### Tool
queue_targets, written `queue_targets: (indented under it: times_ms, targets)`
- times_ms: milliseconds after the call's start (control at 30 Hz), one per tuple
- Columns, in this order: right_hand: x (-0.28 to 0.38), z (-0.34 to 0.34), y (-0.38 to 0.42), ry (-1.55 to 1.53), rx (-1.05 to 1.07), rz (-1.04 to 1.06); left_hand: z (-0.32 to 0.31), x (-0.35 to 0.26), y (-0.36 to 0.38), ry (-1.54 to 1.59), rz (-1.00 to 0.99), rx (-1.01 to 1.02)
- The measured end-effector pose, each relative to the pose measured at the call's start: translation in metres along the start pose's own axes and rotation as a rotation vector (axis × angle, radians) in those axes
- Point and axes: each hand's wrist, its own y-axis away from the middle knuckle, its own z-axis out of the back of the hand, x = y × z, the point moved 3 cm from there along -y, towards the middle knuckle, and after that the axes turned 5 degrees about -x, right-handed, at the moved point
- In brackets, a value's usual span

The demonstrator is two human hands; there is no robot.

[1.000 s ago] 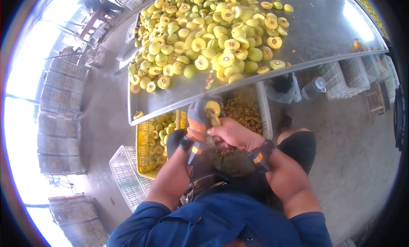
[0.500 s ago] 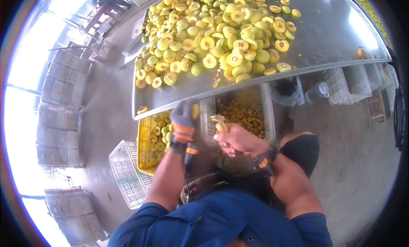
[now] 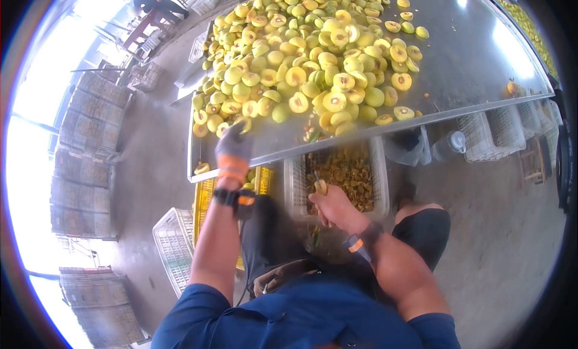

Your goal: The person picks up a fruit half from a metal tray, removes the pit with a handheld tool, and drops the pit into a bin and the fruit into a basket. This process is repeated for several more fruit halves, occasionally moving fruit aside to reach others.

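Observation:
My left hand (image 3: 233,145), in a grey and orange glove, is over the metal table (image 3: 277,133) at the near left edge of a pile of halved yellow-green fruit (image 3: 283,60). Its fingertips touch or nearly touch a fruit half (image 3: 244,124); blur hides the exact grip. Bare, my right hand (image 3: 334,205) is closed around the handle of a small tool (image 3: 320,186), with the tip pointing up. Under that hand is a white crate (image 3: 380,168) of brown-yellow scraps (image 3: 346,167). A yellow crate (image 3: 203,201) with fruit halves stands below my left forearm, partly hidden.
An empty-looking white basket (image 3: 170,243) stands left of the yellow crate. White crates (image 3: 497,129) and a clear plastic jug (image 3: 451,143) are under the table at right. Stacked crates (image 3: 81,183) line the left side. A person (image 3: 158,3) is far off at upper left.
My left hand has moved up and left from over the yellow crate to the fruit pile. My right hand has shifted slightly down and right, and the scrap at the tool's tip is gone.

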Motion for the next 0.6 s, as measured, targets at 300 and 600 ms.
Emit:
queue_targets:
  times_ms: [300,600]
  targets:
    - [0.029,0.006,-0.002,0.023,0.0,0.052,-0.139,-0.066,-0.087,-0.238,-0.262,0.59]
    - [0.051,0.015,-0.013,0.24,-0.238,0.387,-0.103,-0.083,-0.027,-0.104,-0.109,0.565]
